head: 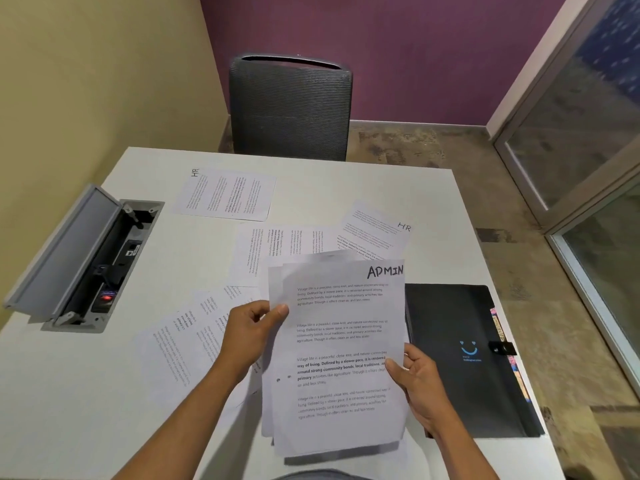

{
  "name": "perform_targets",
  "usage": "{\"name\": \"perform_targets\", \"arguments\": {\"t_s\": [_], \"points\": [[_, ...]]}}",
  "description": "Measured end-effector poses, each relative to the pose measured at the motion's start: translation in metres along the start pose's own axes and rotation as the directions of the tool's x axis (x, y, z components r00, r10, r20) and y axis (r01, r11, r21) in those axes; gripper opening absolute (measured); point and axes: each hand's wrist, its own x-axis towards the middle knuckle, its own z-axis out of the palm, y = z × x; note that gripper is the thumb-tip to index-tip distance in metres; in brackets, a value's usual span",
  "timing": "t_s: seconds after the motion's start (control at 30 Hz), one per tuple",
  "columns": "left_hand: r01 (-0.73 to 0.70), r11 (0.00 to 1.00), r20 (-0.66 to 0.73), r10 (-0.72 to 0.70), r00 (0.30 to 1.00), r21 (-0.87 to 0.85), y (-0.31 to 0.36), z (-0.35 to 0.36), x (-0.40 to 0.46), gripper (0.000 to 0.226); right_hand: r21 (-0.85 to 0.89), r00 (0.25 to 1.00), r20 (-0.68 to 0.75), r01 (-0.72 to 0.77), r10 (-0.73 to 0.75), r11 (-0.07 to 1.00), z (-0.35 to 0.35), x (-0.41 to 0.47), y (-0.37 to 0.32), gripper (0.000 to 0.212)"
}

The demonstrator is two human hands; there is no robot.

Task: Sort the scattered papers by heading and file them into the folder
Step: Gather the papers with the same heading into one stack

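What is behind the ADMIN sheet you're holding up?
Behind the ADMIN sheet the edges of more held sheets peek out at its left and bottom. Their headings are covered, so their count and labels cannot be told.

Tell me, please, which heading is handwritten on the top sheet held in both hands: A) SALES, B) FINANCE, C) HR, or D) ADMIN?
D: the top sheet of the stack, held by the left hand and right hand, reads ADMIN at its upper right corner.
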Motion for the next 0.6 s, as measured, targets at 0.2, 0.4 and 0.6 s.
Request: {"name": "perform_targets", "arguments": {"t_s": [0.2,0.4,0.6], "points": [[0.056,0.994,-0.099,-0.066,0.993,-0.099,0.012,0.003,0.0,0.026,-0.005,1.0,-0.029,0.011,-0.011,1.0,0.004,-0.002,-0.001,0.099],[0.034,0.98,-0.155,-0.065,0.986,-0.194,0.016,0.004,-0.003,0.033,-0.015,0.997,-0.073,0.037,-0.038,0.999,0.003,-0.003,0.002,0.097],[0.003,0.99,-0.202,-0.032,0.979,-0.144,0.017,0.003,-0.004,0.018,0.033,1.0,-0.004,-0.001,0.001,0.999,0.001,-0.007,0.001,0.06]]}}
